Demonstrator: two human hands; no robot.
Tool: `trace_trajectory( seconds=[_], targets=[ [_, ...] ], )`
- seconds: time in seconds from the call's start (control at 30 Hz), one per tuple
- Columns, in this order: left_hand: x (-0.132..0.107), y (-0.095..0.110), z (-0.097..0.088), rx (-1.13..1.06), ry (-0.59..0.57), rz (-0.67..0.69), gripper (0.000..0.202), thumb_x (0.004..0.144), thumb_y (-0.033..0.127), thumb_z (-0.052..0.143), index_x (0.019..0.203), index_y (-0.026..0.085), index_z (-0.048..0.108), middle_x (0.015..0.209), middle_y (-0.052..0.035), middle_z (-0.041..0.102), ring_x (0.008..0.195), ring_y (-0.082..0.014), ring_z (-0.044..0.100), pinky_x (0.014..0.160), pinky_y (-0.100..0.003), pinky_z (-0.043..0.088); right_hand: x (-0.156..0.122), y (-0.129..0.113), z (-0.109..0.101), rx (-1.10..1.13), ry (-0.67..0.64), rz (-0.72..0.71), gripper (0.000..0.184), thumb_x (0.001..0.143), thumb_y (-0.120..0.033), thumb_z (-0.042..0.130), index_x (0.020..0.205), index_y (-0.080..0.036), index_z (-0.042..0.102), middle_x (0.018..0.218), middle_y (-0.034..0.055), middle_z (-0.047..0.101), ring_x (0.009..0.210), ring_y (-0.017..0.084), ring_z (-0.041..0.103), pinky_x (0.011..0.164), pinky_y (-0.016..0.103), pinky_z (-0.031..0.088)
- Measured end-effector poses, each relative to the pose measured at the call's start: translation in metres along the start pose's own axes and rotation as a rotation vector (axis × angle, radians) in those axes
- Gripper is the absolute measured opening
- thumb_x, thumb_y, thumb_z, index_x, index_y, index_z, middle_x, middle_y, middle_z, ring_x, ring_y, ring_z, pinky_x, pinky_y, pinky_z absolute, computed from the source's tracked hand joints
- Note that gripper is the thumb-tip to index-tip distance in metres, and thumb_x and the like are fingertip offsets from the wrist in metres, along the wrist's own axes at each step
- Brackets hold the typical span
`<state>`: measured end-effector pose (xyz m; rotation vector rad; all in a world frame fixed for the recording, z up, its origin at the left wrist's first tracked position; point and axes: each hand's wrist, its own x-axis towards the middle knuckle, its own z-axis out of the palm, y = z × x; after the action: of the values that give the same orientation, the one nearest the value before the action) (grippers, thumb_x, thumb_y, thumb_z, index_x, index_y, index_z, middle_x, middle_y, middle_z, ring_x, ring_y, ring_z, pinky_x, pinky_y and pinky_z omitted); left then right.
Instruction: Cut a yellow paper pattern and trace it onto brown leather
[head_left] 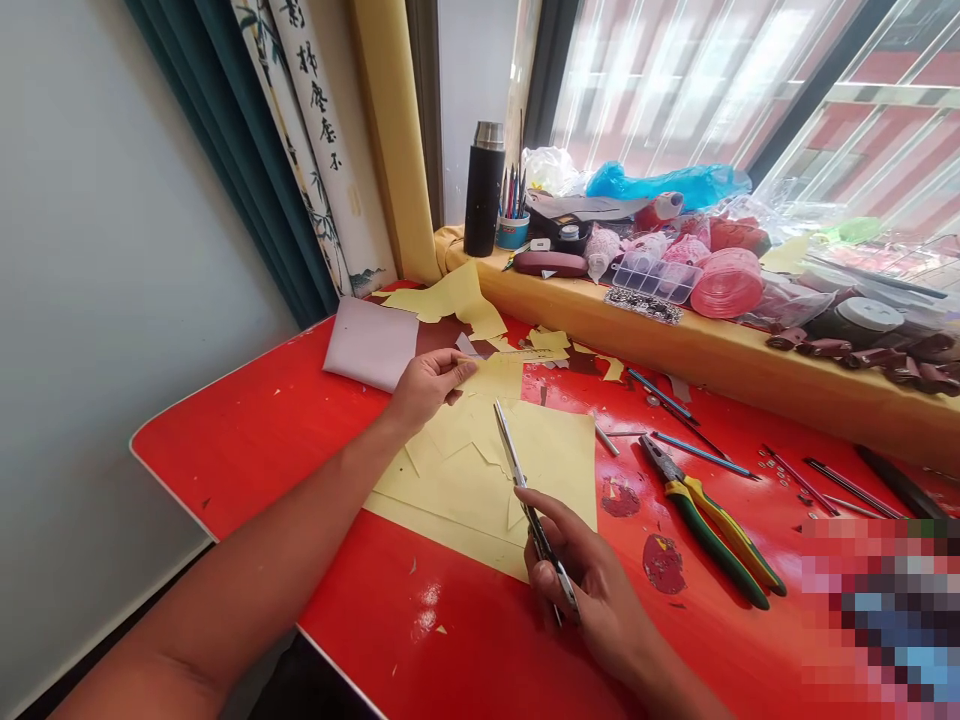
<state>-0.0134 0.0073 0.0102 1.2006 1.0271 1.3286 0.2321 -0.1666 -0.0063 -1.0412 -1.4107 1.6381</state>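
Observation:
In front of me, my left hand point(435, 383) is closed, thumb and fingertips pinched at the edge of a piece of yellow paper point(501, 377). My right hand point(581, 570) grips a pair of scissors point(512, 445), blades pointing up and away over the paper. The scissor tips are a little apart from the left fingers; whether the blades are parted is hard to make out. Beneath both hands lie larger yellow sheets point(559, 440) with smaller cut pieces on top. Beyond the left hand are a mauve folder-like item point(371, 340) and irregular yellow offcuts point(450, 297).
On the red table point(247, 430), pliers point(709, 520) with green and yellow handles lie right of the sheets, near several pencils point(705, 453). The sill behind holds a black thermos point(484, 190), a brush cup point(514, 230) and a clear compartment box point(656, 278). A blurred patch covers the lower right.

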Motion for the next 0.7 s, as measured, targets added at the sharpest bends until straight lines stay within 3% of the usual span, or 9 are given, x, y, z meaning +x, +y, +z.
trace_trajectory(
  seconds=[0.23,0.7],
  targets=[
    [-0.001,0.000,0.002,0.026,-0.050,0.000,0.047,0.065,0.057,0.095,0.081,0.016,0.079,0.076,-0.0009,0.063,0.059,-0.0083,0.043,0.046,-0.022,0.039,0.001,0.001,-0.002,0.001,-0.016,-0.012,0.067,0.096,-0.067,0.070,0.150,-0.028,0.059,0.073,-0.0068,0.051,0.045,0.010,0.049,0.047,0.026,0.044],
    [-0.003,0.001,0.002,0.057,-0.071,-0.005,0.046,0.069,0.057,0.093,0.082,0.015,0.078,0.064,0.0030,0.053,0.054,-0.0076,0.043,0.045,-0.023,0.037,-0.002,0.013,-0.004,0.027,-0.003,-0.089,0.060,0.101,-0.058,0.069,0.153,-0.030,0.058,0.073,-0.0051,0.054,0.045,0.011,0.054,0.044,0.023,0.041]
  ],
)
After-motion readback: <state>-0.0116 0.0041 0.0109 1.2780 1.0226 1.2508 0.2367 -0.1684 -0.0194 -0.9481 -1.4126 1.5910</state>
